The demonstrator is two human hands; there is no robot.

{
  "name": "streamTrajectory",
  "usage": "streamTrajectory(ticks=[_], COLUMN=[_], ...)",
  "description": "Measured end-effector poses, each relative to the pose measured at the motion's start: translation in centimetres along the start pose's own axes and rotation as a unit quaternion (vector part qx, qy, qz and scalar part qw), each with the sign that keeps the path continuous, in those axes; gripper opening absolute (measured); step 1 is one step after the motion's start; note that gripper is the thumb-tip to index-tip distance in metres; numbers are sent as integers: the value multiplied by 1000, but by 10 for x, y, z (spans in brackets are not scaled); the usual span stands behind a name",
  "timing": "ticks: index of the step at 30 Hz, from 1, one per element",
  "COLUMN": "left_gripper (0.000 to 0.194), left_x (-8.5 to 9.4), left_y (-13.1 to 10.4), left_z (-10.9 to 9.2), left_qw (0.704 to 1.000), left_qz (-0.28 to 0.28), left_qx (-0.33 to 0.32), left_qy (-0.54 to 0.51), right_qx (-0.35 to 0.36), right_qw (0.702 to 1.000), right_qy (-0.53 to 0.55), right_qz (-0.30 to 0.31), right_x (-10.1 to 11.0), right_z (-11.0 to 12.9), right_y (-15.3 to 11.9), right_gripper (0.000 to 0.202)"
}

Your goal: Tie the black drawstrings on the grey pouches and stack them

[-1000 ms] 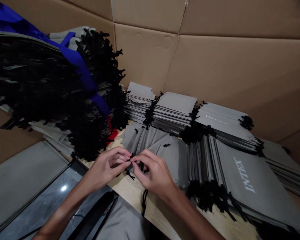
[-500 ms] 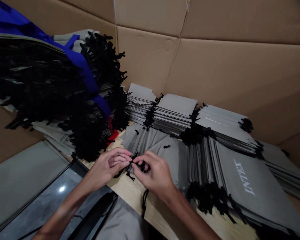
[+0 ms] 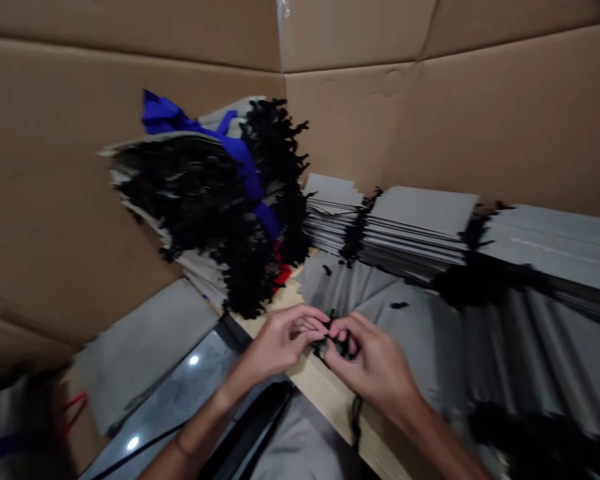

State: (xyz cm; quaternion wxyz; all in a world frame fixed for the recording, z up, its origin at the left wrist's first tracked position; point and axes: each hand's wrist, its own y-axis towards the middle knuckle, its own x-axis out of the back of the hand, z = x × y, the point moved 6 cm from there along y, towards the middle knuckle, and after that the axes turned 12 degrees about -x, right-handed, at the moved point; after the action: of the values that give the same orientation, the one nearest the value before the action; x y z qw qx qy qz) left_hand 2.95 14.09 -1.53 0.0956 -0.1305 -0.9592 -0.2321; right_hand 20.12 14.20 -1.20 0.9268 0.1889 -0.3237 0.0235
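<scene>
My left hand (image 3: 285, 337) and my right hand (image 3: 373, 360) meet fingertip to fingertip over the table's near edge. Both pinch a black drawstring cord (image 3: 334, 325), partly covered by my fingers. The cord lies at the end of a grey drawstring bag (image 3: 380, 300), which rests folded and fanned out with others just beyond my hands. A dark loop of cord (image 3: 356, 417) hangs below my right wrist. Motion blur hides the exact shape between the fingertips.
A large bundle of bags with black cord ends (image 3: 190, 187), bound by a blue strap (image 3: 250, 170), stands at the left. Grey bag stacks (image 3: 425, 207) line the back and right. Cardboard walls (image 3: 350, 120) enclose the pale wooden table (image 3: 325, 390). A grey sheet (image 3: 145, 353) lies left.
The view has swung left, so everything sits further right in the picture and more of the left cardboard wall shows. Both hands keep their pinch at the cord.
</scene>
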Motion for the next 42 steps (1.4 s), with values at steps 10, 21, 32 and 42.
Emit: streamTrajectory(ticks=[10, 21, 32, 42], left_gripper=[24, 35, 36, 27], left_x=[2, -8, -20, -34], left_y=[-14, -22, -22, -19], left_z=[-31, -35, -24, 4], left_qw=[964, 876, 842, 847], left_qz=[109, 183, 154, 140], left_qx=[-116, -187, -274, -275], left_qy=[214, 405, 439, 432], right_qx=[-83, -125, -187, -195], right_qw=[993, 984, 967, 960], right_qy=[33, 56, 109, 152], right_qz=[77, 116, 137, 130], right_x=[-9, -15, -11, -18], right_z=[-8, -21, -20, -52], right_y=[3, 3, 5, 7], right_gripper=[20, 25, 37, 31])
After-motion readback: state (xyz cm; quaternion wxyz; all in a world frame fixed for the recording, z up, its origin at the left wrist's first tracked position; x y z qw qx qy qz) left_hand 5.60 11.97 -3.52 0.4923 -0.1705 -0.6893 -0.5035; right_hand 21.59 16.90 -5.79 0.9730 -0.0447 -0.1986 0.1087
